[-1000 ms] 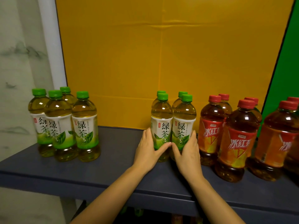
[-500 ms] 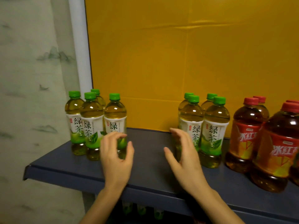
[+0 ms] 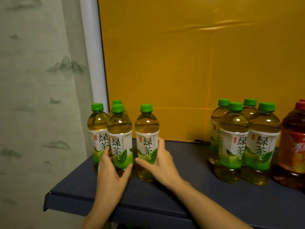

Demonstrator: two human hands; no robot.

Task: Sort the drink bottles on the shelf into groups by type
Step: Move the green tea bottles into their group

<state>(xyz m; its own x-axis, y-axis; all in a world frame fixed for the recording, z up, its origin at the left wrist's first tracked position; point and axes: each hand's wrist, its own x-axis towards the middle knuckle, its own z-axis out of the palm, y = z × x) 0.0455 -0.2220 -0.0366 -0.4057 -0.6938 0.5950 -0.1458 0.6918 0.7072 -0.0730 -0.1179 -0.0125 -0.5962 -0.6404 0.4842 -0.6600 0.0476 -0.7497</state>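
Several green-capped green tea bottles stand at the left end of the dark shelf (image 3: pixel 189 192). My left hand (image 3: pixel 110 172) grips the front-left green tea bottle (image 3: pixel 120 133) low down, thumb on one side and fingers on the other. My right hand (image 3: pixel 160 162) wraps round the lower half of the neighbouring green tea bottle (image 3: pixel 146 129), which stands a little apart to the right. A second group of green tea bottles (image 3: pixel 247 139) stands further right, touching a red-capped iced black tea bottle (image 3: pixel 293 142) at the frame's right edge.
A yellow board (image 3: pixel 198 63) backs the shelf. A white post (image 3: pixel 92 55) and a patterned grey curtain (image 3: pixel 36 96) lie to the left. Bare shelf surface stretches between the two green tea groups and along the front edge.
Both hands left the right green tea group, travelled left across the shelf and closed round two bottles of the left group. The view swung left too.
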